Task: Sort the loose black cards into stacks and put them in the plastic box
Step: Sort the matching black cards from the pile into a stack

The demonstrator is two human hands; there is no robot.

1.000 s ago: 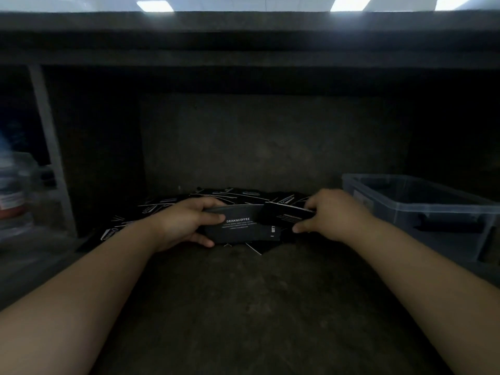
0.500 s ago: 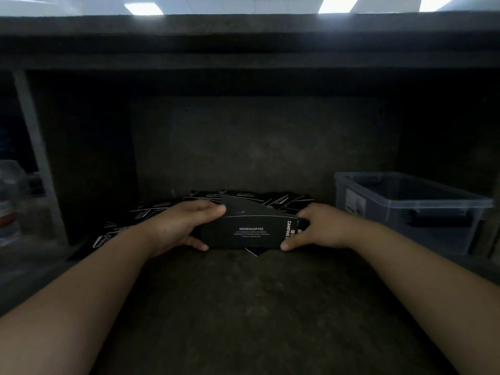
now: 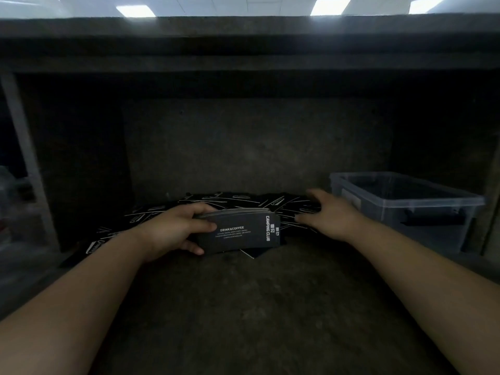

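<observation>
Left hand (image 3: 173, 231): stack (image 3: 240, 235) is gripped, to be kept even.
Right hand (image 3: 328, 212): open, empty; loose cards (image 3: 232, 199) to be picked singly.

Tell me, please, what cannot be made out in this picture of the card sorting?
Head view, dim throughout:
- Stack: card count; only thin edges show, and the left hand covers its left end.
- Right hand: blur hides whether it touches the loose cards.
- Plastic box: contents lost behind dark, cloudy walls.
- Clutter at the left edge: blurred and cut off.
</observation>
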